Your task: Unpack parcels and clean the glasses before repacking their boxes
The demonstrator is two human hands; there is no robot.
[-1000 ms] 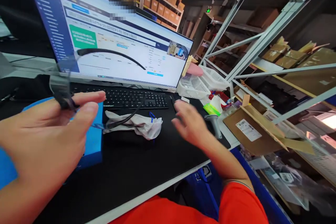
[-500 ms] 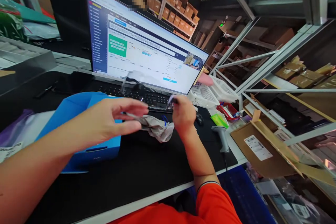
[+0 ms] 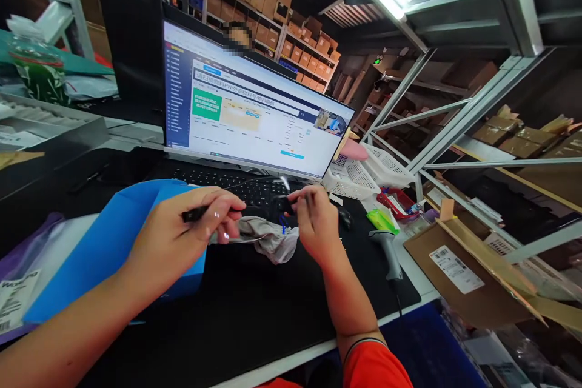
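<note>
My left hand is closed in a pinch on a black arm tip of a pair of clear glasses. My right hand pinches the other end of the glasses near the keyboard. The glasses hang low over a crumpled grey cloth pouch on the black desk mat. A blue box lies just under and left of my left hand. The lens itself is barely visible against the keyboard.
A monitor stands behind a black keyboard. A mouse and a grey barcode scanner lie to the right, with white baskets, a labelled cardboard box and metal shelving. A plastic bag lies at the left.
The view has swung left and up. My left hand brought the glasses down from in front of the screen, and my right hand came up and took hold of their other end.
</note>
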